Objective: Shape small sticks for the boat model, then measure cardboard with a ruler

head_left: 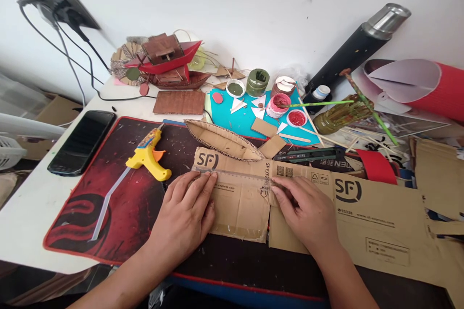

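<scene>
A clear ruler [239, 178] lies across a brown cardboard piece [239, 219] printed with a black SF logo. The fingertips of my left hand [186, 217] are bunched together and press on the ruler's left end. At its right end, the thumb and forefinger of my right hand [308, 212] hold the ruler, above where the cardboard meets a longer printed sheet [377, 222]. Just behind the ruler rests a boat-shaped cardboard hull [226, 140], open at the top. To its right lies a dark utility knife [310, 154].
A yellow glue gun [147, 154] lies on the dark red-edged mat [87, 212], left of my hands, beside a phone [82, 142]. Behind are painted model boats [166, 58], paint jars [257, 82] on a blue sheet [226, 120], a brush [319, 104] and a black flask [348, 53].
</scene>
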A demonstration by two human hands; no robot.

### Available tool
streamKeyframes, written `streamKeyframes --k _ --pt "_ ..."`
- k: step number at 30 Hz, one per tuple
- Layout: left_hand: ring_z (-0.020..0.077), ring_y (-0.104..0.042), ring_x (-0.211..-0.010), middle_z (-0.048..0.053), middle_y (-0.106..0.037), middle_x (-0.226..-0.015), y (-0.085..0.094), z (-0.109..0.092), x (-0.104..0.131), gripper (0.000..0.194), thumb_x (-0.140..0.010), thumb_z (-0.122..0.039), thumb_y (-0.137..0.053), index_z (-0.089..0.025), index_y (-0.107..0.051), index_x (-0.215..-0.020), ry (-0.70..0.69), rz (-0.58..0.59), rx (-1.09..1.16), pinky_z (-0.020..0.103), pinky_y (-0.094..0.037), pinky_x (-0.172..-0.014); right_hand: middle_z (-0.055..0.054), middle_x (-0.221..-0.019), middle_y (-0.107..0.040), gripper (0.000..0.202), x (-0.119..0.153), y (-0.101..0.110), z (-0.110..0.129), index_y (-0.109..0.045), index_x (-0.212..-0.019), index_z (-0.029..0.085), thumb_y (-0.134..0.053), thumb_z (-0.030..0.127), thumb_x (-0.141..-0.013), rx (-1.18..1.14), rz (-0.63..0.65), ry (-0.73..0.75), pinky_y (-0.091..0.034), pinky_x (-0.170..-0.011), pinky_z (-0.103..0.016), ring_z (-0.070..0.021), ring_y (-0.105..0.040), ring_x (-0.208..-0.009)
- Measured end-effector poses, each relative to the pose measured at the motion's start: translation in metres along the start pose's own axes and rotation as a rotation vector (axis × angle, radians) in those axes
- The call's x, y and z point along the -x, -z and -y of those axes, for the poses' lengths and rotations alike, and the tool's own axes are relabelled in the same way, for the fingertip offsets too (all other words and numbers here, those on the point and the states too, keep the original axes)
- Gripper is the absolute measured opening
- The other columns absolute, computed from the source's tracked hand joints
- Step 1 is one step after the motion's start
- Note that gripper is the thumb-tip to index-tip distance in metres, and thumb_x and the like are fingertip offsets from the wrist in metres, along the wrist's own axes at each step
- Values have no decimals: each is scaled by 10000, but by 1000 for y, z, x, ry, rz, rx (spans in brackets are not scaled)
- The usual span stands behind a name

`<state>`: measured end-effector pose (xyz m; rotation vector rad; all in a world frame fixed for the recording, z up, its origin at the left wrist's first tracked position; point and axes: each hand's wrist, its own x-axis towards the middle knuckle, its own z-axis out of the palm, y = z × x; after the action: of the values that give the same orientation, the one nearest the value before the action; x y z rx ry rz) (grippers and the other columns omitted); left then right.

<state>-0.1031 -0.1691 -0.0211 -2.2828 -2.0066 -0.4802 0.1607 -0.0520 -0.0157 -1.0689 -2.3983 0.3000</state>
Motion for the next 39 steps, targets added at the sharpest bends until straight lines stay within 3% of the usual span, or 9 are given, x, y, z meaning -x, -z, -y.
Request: streamKeyframes --k 39 --pt "370 -615 -1289 153 -713 -1341 -3 3 2 593 -1018 -178 -571 -141 -462 -1600 -13 -13 -7 525 -492 -1104 -47 -921 -805 205 0 -2 0 -762 -1129 202 -592 316 -1109 -29 11 -36 -550 -759 -352 -229 -737 -856"
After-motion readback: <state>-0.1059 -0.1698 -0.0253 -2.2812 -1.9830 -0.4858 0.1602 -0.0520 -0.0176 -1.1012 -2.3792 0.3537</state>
